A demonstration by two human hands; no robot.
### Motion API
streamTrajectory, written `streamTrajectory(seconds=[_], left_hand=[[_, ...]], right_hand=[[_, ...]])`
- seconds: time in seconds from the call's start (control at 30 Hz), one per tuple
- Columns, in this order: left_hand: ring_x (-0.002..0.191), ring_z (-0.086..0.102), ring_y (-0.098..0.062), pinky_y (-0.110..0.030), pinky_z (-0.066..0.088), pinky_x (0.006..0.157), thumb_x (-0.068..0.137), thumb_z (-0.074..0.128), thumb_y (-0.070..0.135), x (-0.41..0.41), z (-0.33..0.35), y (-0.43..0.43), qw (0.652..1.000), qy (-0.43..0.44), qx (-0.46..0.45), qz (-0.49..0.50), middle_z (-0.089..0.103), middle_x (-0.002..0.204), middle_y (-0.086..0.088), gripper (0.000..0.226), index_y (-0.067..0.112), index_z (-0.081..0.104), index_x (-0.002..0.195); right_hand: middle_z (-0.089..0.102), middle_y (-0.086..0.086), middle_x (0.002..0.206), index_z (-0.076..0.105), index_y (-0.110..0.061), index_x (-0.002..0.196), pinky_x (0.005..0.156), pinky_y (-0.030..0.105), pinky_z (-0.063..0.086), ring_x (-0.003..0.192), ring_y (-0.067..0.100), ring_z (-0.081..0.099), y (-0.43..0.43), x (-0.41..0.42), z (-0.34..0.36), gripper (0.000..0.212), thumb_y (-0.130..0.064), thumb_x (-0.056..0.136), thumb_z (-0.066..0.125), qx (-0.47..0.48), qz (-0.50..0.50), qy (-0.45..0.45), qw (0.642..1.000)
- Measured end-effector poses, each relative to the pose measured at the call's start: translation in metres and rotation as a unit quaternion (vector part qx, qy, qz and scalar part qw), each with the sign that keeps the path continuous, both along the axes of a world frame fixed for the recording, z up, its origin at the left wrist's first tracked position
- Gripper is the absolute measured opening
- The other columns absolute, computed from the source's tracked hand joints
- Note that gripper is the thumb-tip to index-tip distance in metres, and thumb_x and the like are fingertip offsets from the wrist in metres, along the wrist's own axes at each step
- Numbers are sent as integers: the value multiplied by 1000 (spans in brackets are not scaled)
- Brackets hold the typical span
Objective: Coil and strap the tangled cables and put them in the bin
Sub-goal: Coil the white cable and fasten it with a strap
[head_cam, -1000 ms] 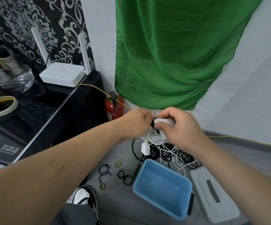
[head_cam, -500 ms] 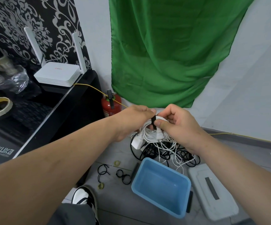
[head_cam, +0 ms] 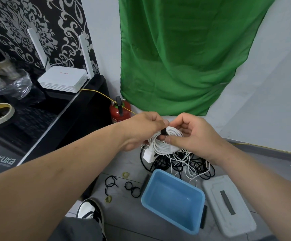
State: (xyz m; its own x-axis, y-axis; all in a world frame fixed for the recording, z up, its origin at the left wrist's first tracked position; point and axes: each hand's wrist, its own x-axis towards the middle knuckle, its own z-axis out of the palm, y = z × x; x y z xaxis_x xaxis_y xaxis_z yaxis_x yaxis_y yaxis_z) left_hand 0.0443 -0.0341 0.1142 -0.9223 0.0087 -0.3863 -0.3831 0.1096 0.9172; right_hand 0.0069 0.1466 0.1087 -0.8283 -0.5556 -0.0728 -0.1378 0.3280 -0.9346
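A coiled white cable (head_cam: 165, 145) with a white plug (head_cam: 148, 156) hanging from it is held up in front of me, over the floor. A black strap (head_cam: 163, 132) wraps the top of the coil. My left hand (head_cam: 144, 127) pinches the strap and coil from the left. My right hand (head_cam: 195, 134) grips the coil from the right, its thumb pressed under the strap. Below lies a tangle of black and white cables (head_cam: 181, 164) on the floor. The blue bin (head_cam: 173, 199) stands on the floor below the coil and has nothing in it.
A grey lid (head_cam: 228, 206) lies right of the bin. Small black straps (head_cam: 132, 188) lie on the floor left of it. A red fire extinguisher (head_cam: 119, 112) stands by a black cabinet (head_cam: 68, 119) with a white router (head_cam: 63, 80). My shoe (head_cam: 90, 211) is at the bottom.
My hands stay on the coil; the black strap has shifted to the top of the coil. My right fingers have spread a little, with the thumb now below the strap.
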Motion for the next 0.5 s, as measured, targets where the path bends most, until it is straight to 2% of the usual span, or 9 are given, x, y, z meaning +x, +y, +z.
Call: streamTrajectory(seconds=[0.1,0.17,0.23,0.3,0.33,0.43,0.5], left_hand=[[88,57,-23,-49,51,92,86,62,44,2,2,4,998,45,-40,-1,64,92,-13,37,8,60,94],[83,53,-22,-47,50,82,88,58,49,4,1,7,996,61,-61,-19,63,88,-10,44,6,57,97],[77,48,-19,-39,42,71,99,54,44,5,-1,9,993,75,-85,-40,61,78,-2,36,8,58,97],[74,45,-17,-32,39,66,105,49,38,4,-1,10,988,79,-119,-52,58,74,3,29,11,58,98],[75,46,-17,-33,40,67,105,49,39,4,0,11,988,77,-122,-61,58,77,1,30,12,59,99],[85,57,-24,-47,51,84,88,60,48,4,2,9,990,76,-79,-91,72,91,-4,38,13,62,104],[95,66,-36,-61,49,100,82,69,45,5,1,5,987,81,-74,-120,76,103,-12,41,14,63,107]], right_hand=[[76,8,90,69,-16,88,86,50,57,83,29,71,1,-1,1,32,-15,68,94,-20,-32,17,999],[76,13,89,70,-15,84,86,59,56,87,41,70,4,-1,0,29,-14,68,94,-35,-37,4,999],[76,16,88,70,-17,79,85,64,55,90,49,69,6,-1,-1,33,-20,61,97,-38,-43,-17,998],[75,20,87,69,-18,77,86,65,54,93,53,68,6,-2,-3,37,-30,53,95,-36,-55,-33,997],[74,24,88,68,-17,77,87,63,54,94,54,68,6,-3,-4,35,-27,55,94,-40,-59,-42,997],[71,32,88,64,-7,79,87,57,56,89,42,74,8,-6,-4,28,-4,67,89,-60,-69,-64,994],[73,25,86,64,-6,81,87,59,56,82,32,71,9,-5,-3,28,-4,69,89,-53,-59,-46,996]])
